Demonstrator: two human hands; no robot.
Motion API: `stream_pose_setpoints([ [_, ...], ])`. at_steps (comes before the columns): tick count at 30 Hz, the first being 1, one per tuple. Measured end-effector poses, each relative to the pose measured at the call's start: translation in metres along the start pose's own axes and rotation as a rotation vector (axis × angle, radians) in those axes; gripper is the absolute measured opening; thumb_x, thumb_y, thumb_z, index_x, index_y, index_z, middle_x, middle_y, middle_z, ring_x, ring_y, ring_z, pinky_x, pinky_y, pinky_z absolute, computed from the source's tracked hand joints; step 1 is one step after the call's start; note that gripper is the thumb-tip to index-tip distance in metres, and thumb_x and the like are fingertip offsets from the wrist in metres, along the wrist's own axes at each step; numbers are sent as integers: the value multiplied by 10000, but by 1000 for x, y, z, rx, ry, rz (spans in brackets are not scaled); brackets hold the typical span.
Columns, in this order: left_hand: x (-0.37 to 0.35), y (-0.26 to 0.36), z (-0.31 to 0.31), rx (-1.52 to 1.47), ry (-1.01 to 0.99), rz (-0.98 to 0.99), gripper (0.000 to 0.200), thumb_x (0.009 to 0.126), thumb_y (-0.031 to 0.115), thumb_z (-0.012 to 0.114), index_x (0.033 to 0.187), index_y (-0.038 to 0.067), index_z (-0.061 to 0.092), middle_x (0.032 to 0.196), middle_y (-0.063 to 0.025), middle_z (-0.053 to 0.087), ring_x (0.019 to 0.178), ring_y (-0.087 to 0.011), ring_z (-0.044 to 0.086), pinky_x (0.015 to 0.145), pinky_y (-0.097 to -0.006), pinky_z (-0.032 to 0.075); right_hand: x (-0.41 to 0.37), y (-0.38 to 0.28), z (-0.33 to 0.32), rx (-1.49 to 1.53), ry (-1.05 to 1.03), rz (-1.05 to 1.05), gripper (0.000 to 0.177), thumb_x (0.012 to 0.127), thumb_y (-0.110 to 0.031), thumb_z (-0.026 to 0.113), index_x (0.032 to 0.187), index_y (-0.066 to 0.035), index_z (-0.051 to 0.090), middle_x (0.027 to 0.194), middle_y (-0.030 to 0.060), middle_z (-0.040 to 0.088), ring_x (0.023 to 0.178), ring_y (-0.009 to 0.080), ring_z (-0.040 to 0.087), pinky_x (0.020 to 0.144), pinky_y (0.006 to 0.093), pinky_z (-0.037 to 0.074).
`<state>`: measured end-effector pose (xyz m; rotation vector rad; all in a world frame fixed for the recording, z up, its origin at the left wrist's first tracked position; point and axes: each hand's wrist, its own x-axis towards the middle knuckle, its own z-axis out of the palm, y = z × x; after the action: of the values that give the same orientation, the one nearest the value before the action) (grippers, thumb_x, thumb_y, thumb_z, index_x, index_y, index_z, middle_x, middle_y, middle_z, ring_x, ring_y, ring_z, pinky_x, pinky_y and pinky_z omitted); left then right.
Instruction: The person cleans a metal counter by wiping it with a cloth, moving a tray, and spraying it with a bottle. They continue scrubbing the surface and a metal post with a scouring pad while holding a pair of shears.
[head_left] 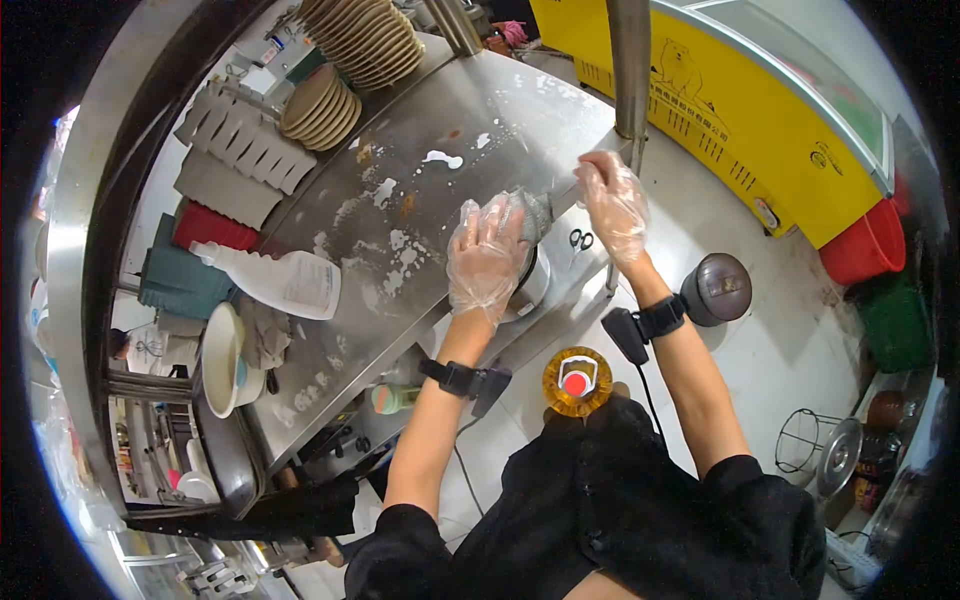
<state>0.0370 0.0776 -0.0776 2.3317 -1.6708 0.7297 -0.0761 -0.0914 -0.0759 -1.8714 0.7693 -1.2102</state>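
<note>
My left hand (487, 258), in a clear plastic glove, presses down at the front edge of the steel table (480, 110). Its fingers close over a grey mesh scouring pad (536, 214), which sticks out on the right. My right hand (614, 207), gloved likewise, is at the table's right corner near the post, fingers curled inward. Whether anything is inside them is hidden. White foamy patches (400, 258) and brownish stains are spread over the tabletop. Below my left hand, a round metal container (533, 285) shows partly on the lower shelf, with green-handled scissors (580, 239) close by.
A white spray bottle (298, 283) lies on the table's left, near stacked plates (322, 108) and a pale basin (222, 358). A steel post (630, 70) rises at the corner. On the floor are an oil jug (577, 382) and a dark round container (718, 289). A yellow freezer (720, 110) stands right.
</note>
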Motion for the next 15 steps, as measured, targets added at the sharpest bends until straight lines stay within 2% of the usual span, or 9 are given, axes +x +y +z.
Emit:
stream_pose_setpoints([
  [2, -7, -4, -3, 17, -23, 0, 499, 869, 242, 652, 1347, 199, 513, 1382, -35, 514, 1256, -310, 485, 1028, -439, 414, -10, 26, -7, 112, 24, 54, 156, 950, -191, 525, 1024, -86, 613, 875, 129, 660, 794, 293, 640, 737, 388, 492],
  [3, -11, -6, -5, 37, -44, 3, 500, 866, 241, 654, 1344, 197, 515, 1377, -34, 516, 1255, -309, 486, 1028, -438, 416, -15, 28, -17, 134, 7, 82, 151, 969, -185, 522, 1026, -74, 607, 852, 101, 665, 770, 217, 654, 705, 343, 505],
  [5, -22, -10, 0, 68, -57, 8, 525, 855, 242, 666, 1355, 202, 512, 1377, -27, 514, 1242, -299, 487, 999, -434, 430, -25, 29, -35, 278, 30, 184, 151, 985, -171, 517, 1029, -51, 598, 847, 88, 671, 756, 162, 651, 679, 309, 513],
  [6, -25, -9, 1, 109, -23, 8, 531, 855, 226, 657, 1364, 212, 509, 1370, -19, 517, 1225, -285, 491, 973, -424, 435, -28, 34, -43, 256, 40, 160, 155, 996, -162, 511, 1028, -36, 593, 848, 96, 677, 758, 148, 657, 676, 290, 520],
  [8, -24, -4, 8, 152, 6, 9, 539, 855, 210, 648, 1374, 221, 505, 1363, -10, 520, 1208, -271, 495, 948, -414, 440, -34, 38, -55, 256, 42, 228, 147, 992, -155, 519, 1029, -33, 593, 843, 95, 678, 760, 150, 661, 685, 292, 527],
  [11, 1, 23, 24, 411, 12, 29, 593, 826, 178, 600, 1404, 256, 489, 1303, 20, 539, 1150, -227, 504, 886, -398, 426, -37, 40, -61, 235, 14, 240, 128, 981, -139, 538, 1020, -33, 598, 852, 100, 686, 789, 162, 681, 706, 294, 530],
  [13, 25, 38, 48, 365, 151, 37, 580, 824, 188, 587, 1393, 254, 499, 1286, 13, 548, 1149, -228, 506, 889, -409, 418, -36, 36, -62, 213, 8, 214, 103, 967, -94, 534, 1007, -32, 607, 861, 107, 689, 783, 179, 692, 720, 305, 533],
  [15, 52, 60, 58, 348, 133, 11, 556, 840, 184, 563, 1387, 260, 491, 1288, 10, 542, 1167, -234, 502, 898, -403, 407, -29, 30, -64, 129, -27, 118, 104, 956, -54, 520, 1005, -31, 608, 869, 119, 691, 790, 191, 697, 728, 316, 536],
])
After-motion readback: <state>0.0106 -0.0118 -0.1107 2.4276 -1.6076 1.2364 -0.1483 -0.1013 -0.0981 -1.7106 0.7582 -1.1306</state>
